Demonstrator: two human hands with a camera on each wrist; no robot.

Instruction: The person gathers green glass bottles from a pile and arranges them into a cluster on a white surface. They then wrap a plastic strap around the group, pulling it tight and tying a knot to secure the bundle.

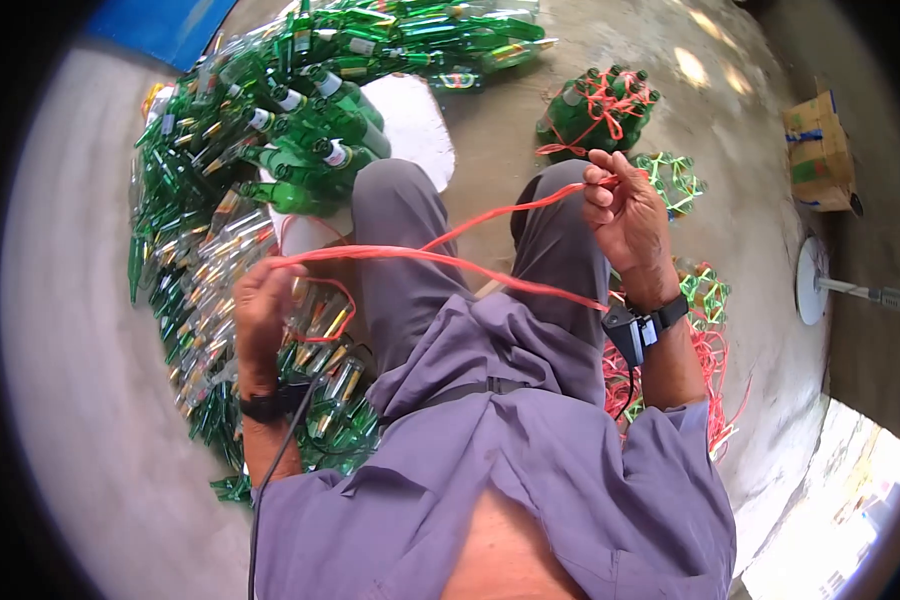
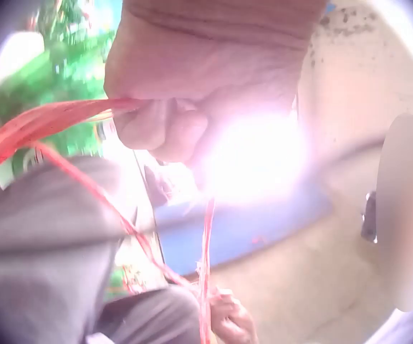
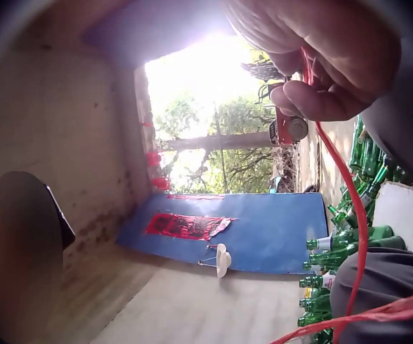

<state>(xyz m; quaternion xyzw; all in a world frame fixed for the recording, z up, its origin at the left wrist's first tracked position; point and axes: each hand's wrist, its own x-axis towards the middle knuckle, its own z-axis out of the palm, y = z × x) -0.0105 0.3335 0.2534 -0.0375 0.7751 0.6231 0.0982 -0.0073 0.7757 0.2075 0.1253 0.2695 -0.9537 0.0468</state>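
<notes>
A red plastic cord (image 1: 410,253) stretches across above the person's lap. The left hand (image 1: 265,300) grips one part of it at the left; in the left wrist view the curled fingers of the left hand (image 2: 170,107) close round the red cord (image 2: 63,118). The raised right hand (image 1: 625,215) pinches another strand between thumb and fingers. In the right wrist view the red cord (image 3: 357,208) hangs down from the right hand (image 3: 321,64). The strands cross between the knees, and a loose loop hangs below the left hand.
Many green bottles (image 1: 340,120) lie and stand at the left, by a white board (image 1: 410,120). Beyond the right knee stands a bottle bundle (image 1: 575,120) tied with red cord. At the right are red cords (image 1: 710,370), a cardboard box (image 1: 818,155) and a fan base (image 1: 810,280).
</notes>
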